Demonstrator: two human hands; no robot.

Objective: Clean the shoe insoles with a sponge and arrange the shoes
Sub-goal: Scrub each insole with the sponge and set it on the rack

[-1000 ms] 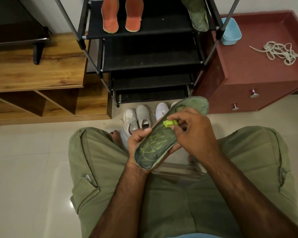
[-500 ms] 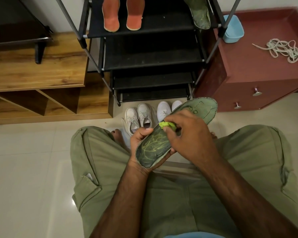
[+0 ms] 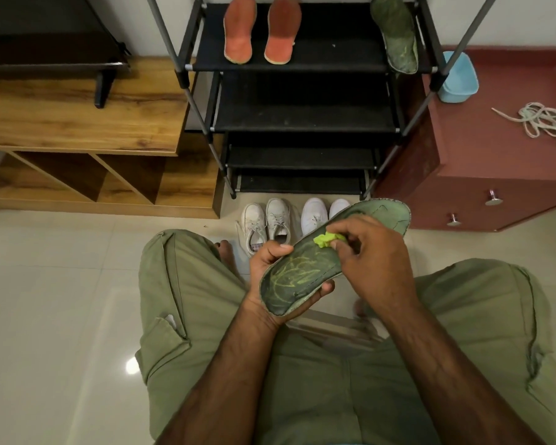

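Left hand (image 3: 270, 284) grips the insole (image 3: 302, 274) heel while the right hand (image 3: 376, 261) pinches the sponge (image 3: 326, 239), barely shifted from mid-insole, so scrubbing likely continues.

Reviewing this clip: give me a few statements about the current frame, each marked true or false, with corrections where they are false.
1. The left hand holds a green insole. True.
2. The right hand presses a blue brush on it. False: it pinches a yellow-green sponge against the insole.
3. Two orange insoles lie on the top shelf of the rack. True.
4. The white shoes stand on the bottom shelf. False: they stand on the floor in front of the rack.
5. A rope lies on the red cabinet. True.
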